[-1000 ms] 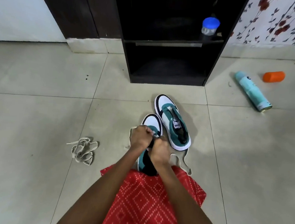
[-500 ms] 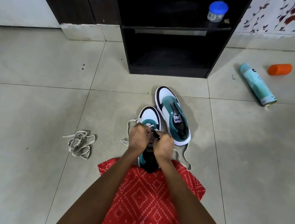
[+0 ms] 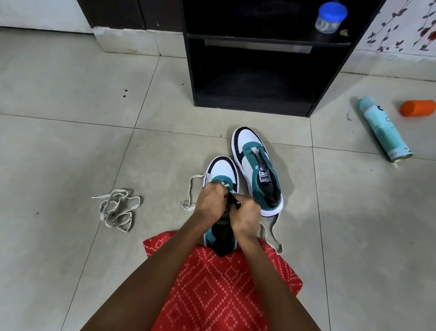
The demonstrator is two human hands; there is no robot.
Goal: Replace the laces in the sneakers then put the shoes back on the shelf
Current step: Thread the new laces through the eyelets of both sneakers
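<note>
While your left hand (image 3: 210, 200) and right hand (image 3: 246, 216) pinch the lace (image 3: 191, 189), the sneaker (image 3: 221, 169) lies beneath.
Second sneaker (image 3: 259, 168) right, open floor (image 3: 56, 152) left.

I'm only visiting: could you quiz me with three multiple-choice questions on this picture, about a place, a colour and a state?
1. Where does the blue-lidded jar stand?
A. on the dark shelf
B. on a chair
C. on a windowsill

2. What colour is the cap lying beside the spray can?
A. black
B. orange
C. white

3. The far sneaker is:
A. fully laced
B. upside down
C. without a lace

Answers: 1 A, it stands on the upper board. 2 B, it is plainly orange. 3 C, its eyelets are bare.
</note>
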